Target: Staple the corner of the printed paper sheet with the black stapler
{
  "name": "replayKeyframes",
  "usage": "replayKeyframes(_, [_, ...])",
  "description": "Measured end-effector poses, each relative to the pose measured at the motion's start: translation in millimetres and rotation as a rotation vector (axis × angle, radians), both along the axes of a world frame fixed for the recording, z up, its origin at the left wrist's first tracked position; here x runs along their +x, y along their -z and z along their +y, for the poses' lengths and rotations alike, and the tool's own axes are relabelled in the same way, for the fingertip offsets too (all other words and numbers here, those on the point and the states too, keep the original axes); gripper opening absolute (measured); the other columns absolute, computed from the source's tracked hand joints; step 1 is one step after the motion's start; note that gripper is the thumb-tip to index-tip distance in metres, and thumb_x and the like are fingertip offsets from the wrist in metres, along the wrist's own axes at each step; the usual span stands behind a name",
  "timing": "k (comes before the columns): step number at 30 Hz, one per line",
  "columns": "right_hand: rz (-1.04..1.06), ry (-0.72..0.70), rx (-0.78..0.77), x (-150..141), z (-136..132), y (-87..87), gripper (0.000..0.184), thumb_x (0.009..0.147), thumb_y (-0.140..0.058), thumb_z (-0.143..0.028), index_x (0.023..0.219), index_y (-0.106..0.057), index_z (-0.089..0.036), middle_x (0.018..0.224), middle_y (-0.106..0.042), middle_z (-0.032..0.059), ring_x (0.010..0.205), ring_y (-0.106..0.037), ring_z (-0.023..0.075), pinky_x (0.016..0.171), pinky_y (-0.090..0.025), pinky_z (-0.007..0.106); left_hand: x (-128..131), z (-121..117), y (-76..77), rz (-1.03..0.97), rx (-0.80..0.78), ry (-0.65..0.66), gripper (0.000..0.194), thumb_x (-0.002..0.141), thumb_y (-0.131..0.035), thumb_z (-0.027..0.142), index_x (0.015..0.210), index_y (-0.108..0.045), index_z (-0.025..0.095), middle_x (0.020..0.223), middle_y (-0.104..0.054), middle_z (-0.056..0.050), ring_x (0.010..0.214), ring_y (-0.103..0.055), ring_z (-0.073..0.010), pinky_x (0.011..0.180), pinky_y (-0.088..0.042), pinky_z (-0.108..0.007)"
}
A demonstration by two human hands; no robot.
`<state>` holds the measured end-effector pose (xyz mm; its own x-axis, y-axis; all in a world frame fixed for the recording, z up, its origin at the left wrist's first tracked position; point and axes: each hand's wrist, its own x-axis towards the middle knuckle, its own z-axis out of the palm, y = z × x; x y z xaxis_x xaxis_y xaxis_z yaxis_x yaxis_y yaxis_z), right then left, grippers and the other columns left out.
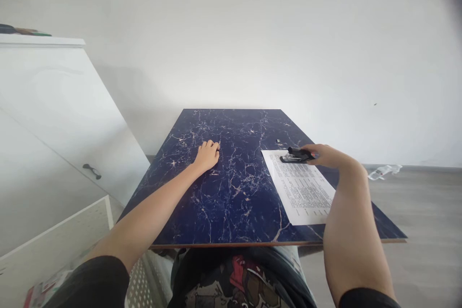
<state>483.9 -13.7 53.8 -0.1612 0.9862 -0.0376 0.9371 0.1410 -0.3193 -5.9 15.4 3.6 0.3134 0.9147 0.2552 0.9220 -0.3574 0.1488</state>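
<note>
My right hand (323,154) grips the rear end of a black stapler (294,155) at the right side of the table. The stapler lies over the top part of a printed sheet of paper (301,190), with its front pointing left. Some of the paper's right side is hidden behind my right forearm. My left hand (208,154) rests palm down on the table left of the paper, fingers loosely bent and slightly apart, with nothing visible in it. Just beyond the paper's top edge is a small dark and silvery piece (278,141), too small to make out.
The dark blue marbled table (234,192) stands against a white wall (231,33). A white cabinet (54,91) with a black handle is on the left, above a light perforated bin or basket (139,284). A clear plastic item (384,171) lies on the floor at right.
</note>
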Motion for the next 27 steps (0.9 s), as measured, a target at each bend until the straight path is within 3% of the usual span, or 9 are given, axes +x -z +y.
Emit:
replayKeyframes(4, [0.003, 0.055, 0.0, 0, 8, 6.5, 0.051, 0.066, -0.07, -0.027, 0.117, -0.078, -0.025, 0.111, -0.078, 0.0124, 0.099, -0.072, 0.0375, 0.084, -0.056, 0.05, 0, -4, -8.6, -0.038, -0.004, 0.012, 0.024, 0.1, -0.044, 0.02, 0.114, -0.064, 0.02, 0.121, -0.059, -0.012, 0.115, -0.052, -0.0285, 0.099, -0.044, -0.045])
replayKeyframes(7, [0.06, 0.082, -0.052, -7, 12, 5.5, 0.051, 0.068, -0.071, -0.029, 0.118, -0.078, -0.024, 0.108, -0.079, 0.0117, 0.095, -0.074, 0.0358, 0.084, -0.058, 0.05, 16, -23, -23.4, -0.139, 0.056, 0.163, 0.03, 0.099, -0.038, 0.011, 0.109, -0.066, 0.019, 0.117, -0.064, -0.01, 0.111, -0.054, -0.0248, 0.098, -0.044, -0.042])
replayKeyframes(10, [0.073, 0.059, -0.082, -21, 15, 2.5, 0.049, 0.069, -0.073, -0.03, 0.117, -0.079, -0.026, 0.105, -0.079, 0.0079, 0.094, -0.074, 0.0329, 0.086, -0.059, 0.047, 48, -64, -35.1, -0.224, 0.102, 0.439, 0.036, 0.094, -0.037, 0.0, 0.103, -0.068, 0.017, 0.112, -0.068, -0.008, 0.106, -0.058, -0.0205, 0.097, -0.045, -0.039])
replayKeyframes(12, [0.063, -0.001, -0.063, -39, 18, 0.2, 0.047, 0.069, -0.074, -0.029, 0.115, -0.08, -0.026, 0.103, -0.08, 0.0065, 0.093, -0.074, 0.0321, 0.086, -0.059, 0.045, 73, -104, -35.7, -0.17, 0.075, 0.687, 0.035, 0.09, -0.039, -0.002, 0.094, -0.068, 0.017, 0.101, -0.07, -0.007, 0.097, -0.059, -0.0195, 0.091, -0.047, -0.038])
replayKeyframes(15, [0.082, -0.108, -0.012, -79, 22, -0.6, 0.045, 0.072, -0.074, -0.026, 0.117, -0.079, -0.025, 0.104, -0.08, 0.0064, 0.092, -0.074, 0.031, 0.087, -0.059, 0.044, 101, -169, -24.7, 0.052, 0.035, 1.185, 0.023, 0.095, -0.048, 0.013, 0.082, -0.065, 0.022, 0.092, -0.069, -0.009, 0.085, -0.058, -0.0219, 0.076, -0.049, -0.04])
replayKeyframes(18, [0.117, -0.195, 0.083, -131, 23, 5.6, 0.044, 0.078, -0.072, -0.022, 0.121, -0.077, -0.027, 0.109, -0.079, 0.0059, 0.097, -0.073, 0.0294, 0.091, -0.058, 0.045, 116, -221, -4.8, 0.093, -0.133, 1.504, 0.029, 0.091, -0.055, 0.017, 0.063, -0.058, 0.026, 0.088, -0.069, -0.007, 0.082, -0.061, -0.0229, 0.065, -0.049, -0.042])
replayKeyframes(21, [0.206, -0.319, 0.181, -185, 19, 18.6, 0.047, 0.086, -0.068, -0.02, 0.132, -0.07, -0.028, 0.118, -0.076, 0.0059, 0.103, -0.071, 0.0271, 0.095, -0.055, 0.044, 127, -239, 18.6, 0.161, -0.309, 1.532, 0.031, 0.078, -0.068, 0.013, 0.053, -0.053, 0.026, 0.08, -0.069, -0.003, 0.072, -0.064, -0.02, 0.048, -0.041, -0.036])
replayKeyframes(24, [0.295, -0.407, 0.28, -233, 12, 33.0, 0.052, 0.091, -0.066, -0.023, 0.143, -0.062, -0.027, 0.126, -0.073, 0.0085, 0.108, -0.067, 0.0276, 0.097, -0.051, 0.045, 135, -231, 40.9, 0.258, -0.494, 1.546, 0.025, 0.066, -0.072, 0.014, 0.052, -0.055, 0.026, 0.064, -0.064, -0.001, 0.055, -0.06, -0.0199, 0.039, -0.031, -0.034])
replayKeyframes(27, [0.352, -0.476, 0.301, -269, 8, 41.3, 0.052, 0.093, -0.064, -0.024, 0.145, -0.059, -0.027, 0.131, -0.071, 0.0095, 0.107, -0.063, 0.0276, 0.097, -0.049, 0.046, 137, -220, 55.3, 0.13, -0.492, 1.448, 0.021, 0.066, -0.07, 0.018, 0.051, -0.059, 0.028, 0.056, -0.06, -0.001, 0.048, -0.057, -0.0192, 0.041, -0.033, -0.032])
